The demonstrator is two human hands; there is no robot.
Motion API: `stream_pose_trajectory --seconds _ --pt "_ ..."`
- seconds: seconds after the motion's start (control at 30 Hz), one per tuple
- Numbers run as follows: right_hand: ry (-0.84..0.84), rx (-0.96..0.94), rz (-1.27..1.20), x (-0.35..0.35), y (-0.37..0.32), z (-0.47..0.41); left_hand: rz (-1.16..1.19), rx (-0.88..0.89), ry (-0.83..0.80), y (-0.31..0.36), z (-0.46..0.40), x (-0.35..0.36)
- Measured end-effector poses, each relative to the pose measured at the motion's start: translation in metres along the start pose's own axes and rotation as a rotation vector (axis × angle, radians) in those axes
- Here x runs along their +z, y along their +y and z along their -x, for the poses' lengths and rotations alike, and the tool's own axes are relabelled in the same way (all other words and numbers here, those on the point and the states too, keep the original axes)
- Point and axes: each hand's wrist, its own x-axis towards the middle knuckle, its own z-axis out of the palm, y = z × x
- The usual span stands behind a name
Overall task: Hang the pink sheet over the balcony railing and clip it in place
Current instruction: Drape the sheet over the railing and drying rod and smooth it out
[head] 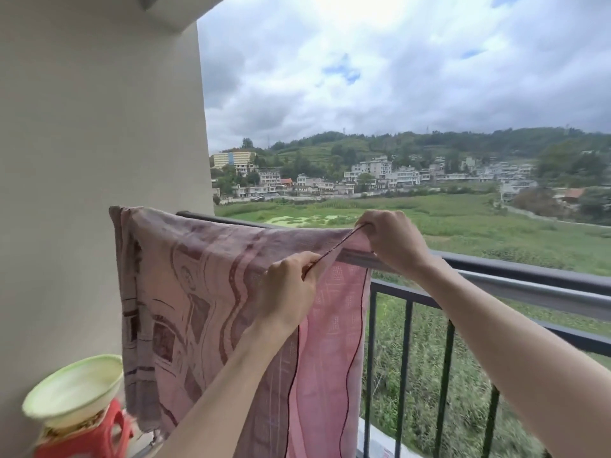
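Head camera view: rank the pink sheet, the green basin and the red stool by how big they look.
1. pink sheet, by far.
2. green basin.
3. red stool, though the frame edge cuts it off, so its rank is unsure.

A pale green basin (74,390) sits on a red plastic stool (89,438) by the cream wall (99,127); beyond lie fields (463,226), houses (373,176) and cloudy sky (396,61).

- The balcony railing (515,271) carries the pink sheet (205,292), which drapes over its top rail and hangs down the near side.
- The sheet's right edge lies at both grips; the cloth spreads left of them to the wall.
- Right of the grips the rail is bare.
- Below left of the grips, a red plastic stool (89,438) carries a pale green basin (74,388).
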Motion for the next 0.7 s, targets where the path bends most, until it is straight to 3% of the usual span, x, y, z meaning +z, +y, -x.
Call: stream_pose_trajectory --seconds 0.23,0.5,0.7 --pt "-0.072 0.037 0.249 -0.040 -0.003 0.022 -0.002 0.008 -0.016 0.039 0.025 0.013" --pt "0.023 0.035 0.229 -0.079 -0.008 0.033 0.061 0.044 -0.002 0.084 0.026 0.009" --pt "0.029 0.088 0.228 -0.084 -0.034 0.046 0.115 0.081 -0.100 0.078 0.040 -0.008"
